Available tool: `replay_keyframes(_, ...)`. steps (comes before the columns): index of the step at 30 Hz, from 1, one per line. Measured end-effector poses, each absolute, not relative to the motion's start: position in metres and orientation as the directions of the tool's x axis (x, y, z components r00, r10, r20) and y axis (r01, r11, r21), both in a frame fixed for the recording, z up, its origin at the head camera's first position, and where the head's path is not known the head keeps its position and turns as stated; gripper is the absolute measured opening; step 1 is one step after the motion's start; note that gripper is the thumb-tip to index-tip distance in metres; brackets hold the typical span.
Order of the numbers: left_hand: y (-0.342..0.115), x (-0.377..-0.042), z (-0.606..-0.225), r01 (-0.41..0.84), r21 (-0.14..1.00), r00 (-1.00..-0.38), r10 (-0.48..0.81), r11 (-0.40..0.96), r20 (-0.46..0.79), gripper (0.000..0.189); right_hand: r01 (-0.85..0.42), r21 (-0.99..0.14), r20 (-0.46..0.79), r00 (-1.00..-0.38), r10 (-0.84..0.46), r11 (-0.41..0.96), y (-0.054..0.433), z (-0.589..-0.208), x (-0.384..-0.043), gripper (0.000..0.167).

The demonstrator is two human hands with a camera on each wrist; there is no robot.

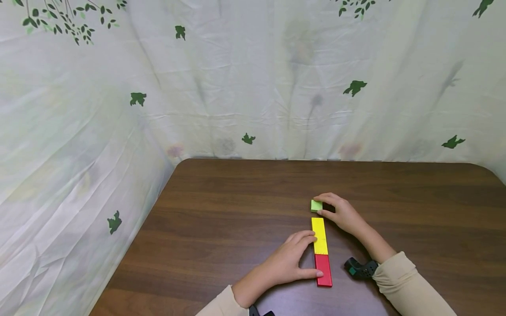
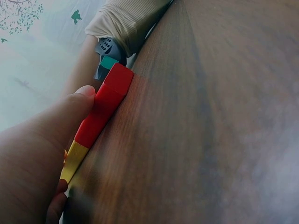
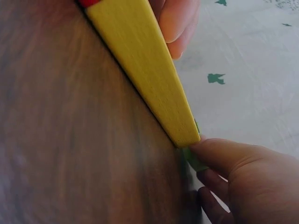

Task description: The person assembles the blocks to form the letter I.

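On the table a yellow block and a red block lie end to end in a line, the red one nearer the person. My left hand touches them from the left, fingertips at the yellow block's edge and thumb on the red block. Just beyond the yellow block's far end, a small green block is pinched between the thumb and fingers of my right hand. A narrow gap shows between green and yellow. In the right wrist view the yellow block partly hides the green one.
The brown wooden table has its far edge against a pale curtain with green leaf prints. A dark wrist camera on the right wrist hangs beside the red block.
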State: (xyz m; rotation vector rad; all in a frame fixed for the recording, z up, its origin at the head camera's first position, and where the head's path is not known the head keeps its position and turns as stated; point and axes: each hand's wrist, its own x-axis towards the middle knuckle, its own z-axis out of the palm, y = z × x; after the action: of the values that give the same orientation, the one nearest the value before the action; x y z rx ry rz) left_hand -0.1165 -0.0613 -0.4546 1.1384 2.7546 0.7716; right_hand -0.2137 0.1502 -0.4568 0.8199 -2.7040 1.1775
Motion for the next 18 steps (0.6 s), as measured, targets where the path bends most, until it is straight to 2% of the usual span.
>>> replay_keyframes(18,-0.0614,-0.1166,-0.4545,0.644,0.475,-0.725,0.677,0.6,0.127,0.073,-0.492,-0.685,0.253,-0.852,-0.458,0.537,0.1511,-0.4578,-0.2136,0.035)
